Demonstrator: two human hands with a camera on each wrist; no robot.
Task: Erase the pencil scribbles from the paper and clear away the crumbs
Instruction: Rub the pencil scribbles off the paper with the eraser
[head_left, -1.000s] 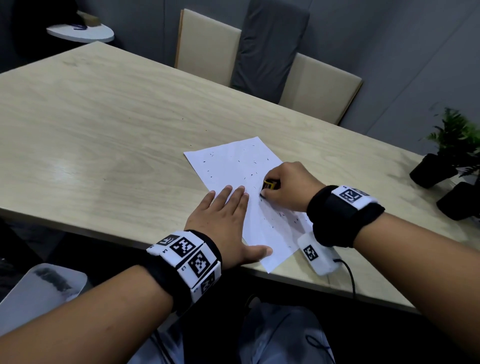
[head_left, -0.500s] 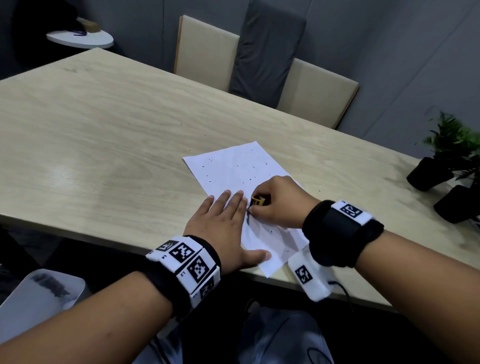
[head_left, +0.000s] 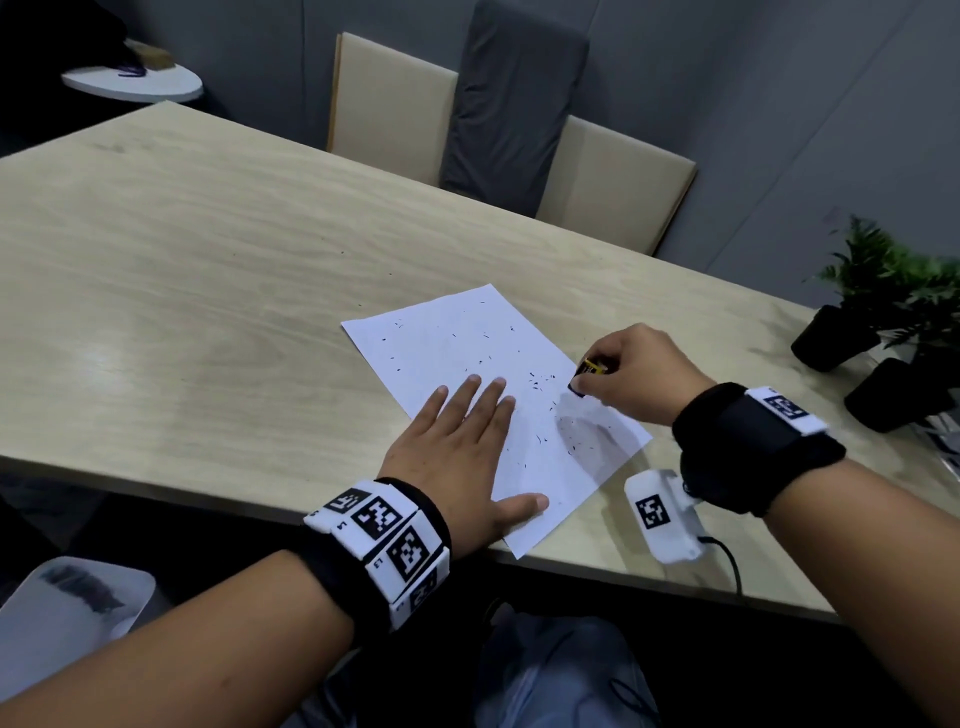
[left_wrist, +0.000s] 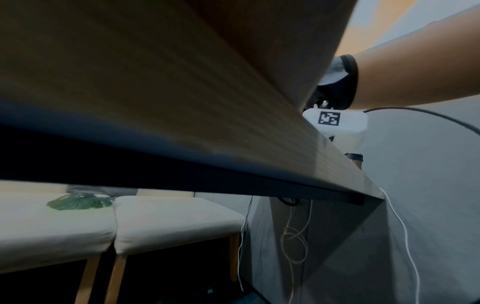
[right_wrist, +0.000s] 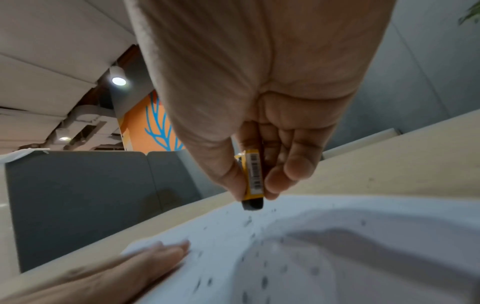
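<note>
While pinched, eraser between fingers

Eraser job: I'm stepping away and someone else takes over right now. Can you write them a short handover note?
Left hand: flat, fingers straight, pressing the paper down on the table.
Right hand: pinches the eraser, dark tip at the paper's right edge; contact unclear.
Done: no heavy scribble shows; a faint grey smudge remains near the right hand.
Left: finish that smudge if it is pencil, then clear the dark crumbs scattered over the sheet.
</note>
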